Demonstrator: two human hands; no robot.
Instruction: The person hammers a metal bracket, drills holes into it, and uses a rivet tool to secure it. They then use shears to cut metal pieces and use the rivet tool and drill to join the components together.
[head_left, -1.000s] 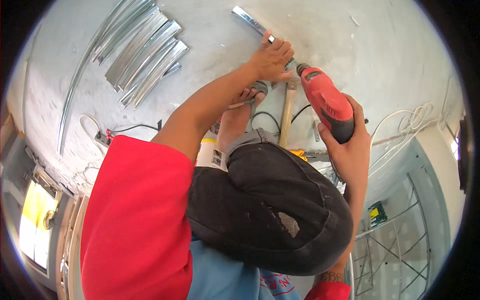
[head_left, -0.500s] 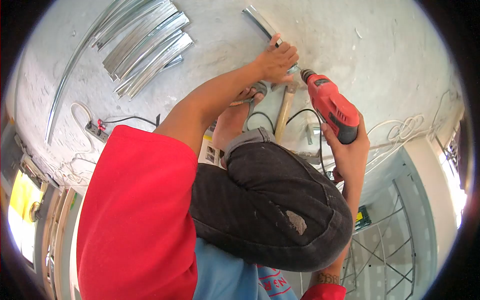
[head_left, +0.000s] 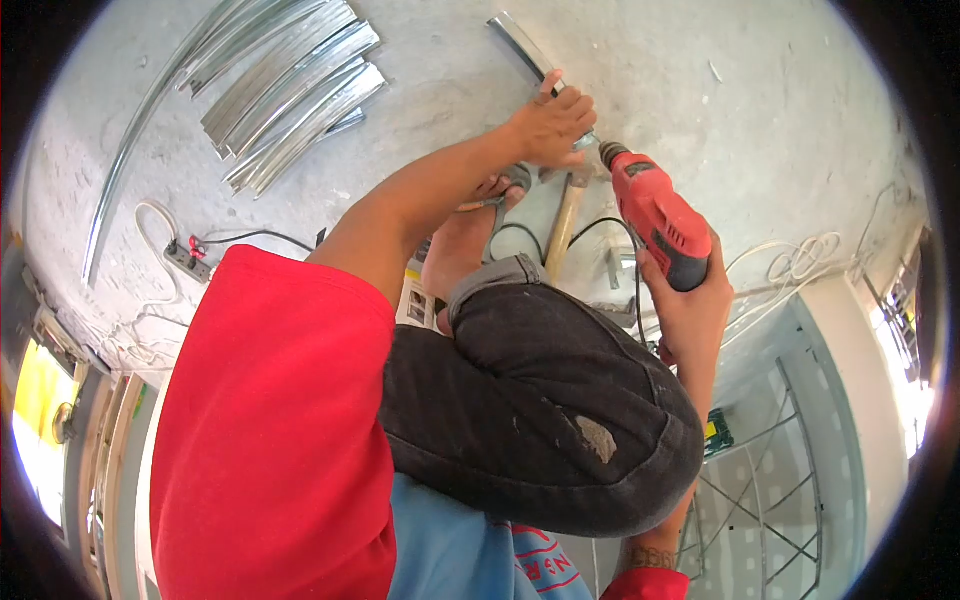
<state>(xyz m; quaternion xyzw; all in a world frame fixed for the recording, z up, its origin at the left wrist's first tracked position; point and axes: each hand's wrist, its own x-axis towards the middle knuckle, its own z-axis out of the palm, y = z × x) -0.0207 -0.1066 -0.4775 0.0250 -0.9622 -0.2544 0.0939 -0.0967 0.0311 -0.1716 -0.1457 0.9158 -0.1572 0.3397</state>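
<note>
My left hand [head_left: 553,125] is closed over the near end of a short metal channel [head_left: 520,45], pressing it to the floor near my sandalled foot. My right hand [head_left: 688,308] grips a red power drill [head_left: 655,210] by its dark rear end. The drill's chuck [head_left: 611,153] points at the channel's end beside my left fingers. Whether the bit touches the metal is too small to tell. Just below my left hand lies a tool with a wooden handle [head_left: 565,228]; I cannot make out its head.
Several cut metal channels [head_left: 290,90] lie in a pile at the upper left, beside a long curved strip [head_left: 122,165]. A power strip [head_left: 186,262] with plugged cords is on the left. White cable [head_left: 800,258] coils at the right, near a metal frame [head_left: 770,490].
The drill and my right hand have shifted slightly left. My left hand keeps its hold on the metal channel, and the whole view has moved a little.
</note>
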